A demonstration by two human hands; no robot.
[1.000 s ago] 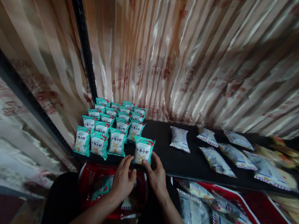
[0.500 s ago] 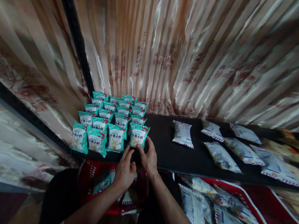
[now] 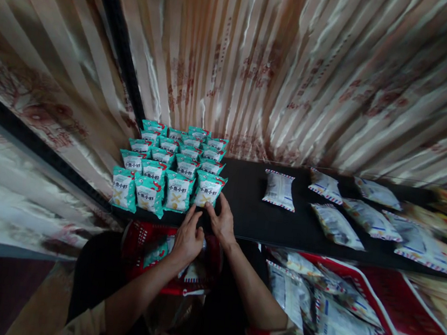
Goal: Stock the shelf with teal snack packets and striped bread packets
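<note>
Small teal-and-white snack bags [image 3: 179,189] stand upright in close rows on the left end of the black shelf [image 3: 245,192]. At the front right of this group is one snack bag [image 3: 208,188], leaning slightly. My right hand [image 3: 222,223] is at its lower right corner, thumb against the front and fingers around the side. My left hand [image 3: 189,242] is just below the same bag, fingers stretched toward its bottom edge; whether they touch it I cannot tell.
Below the shelf, a red basket [image 3: 128,256] holds more bags. Several white bags with striped edges [image 3: 280,189] lie along the shelf to the right. Another red basket [image 3: 385,328] holds similar bags. Pleated curtains [image 3: 259,74] hang behind, and a dark post [image 3: 119,40] rises at left.
The view has tipped down a little, so the shelf appears higher. Both hands stay at the front right snack bag, almost unmoved relative to it.
</note>
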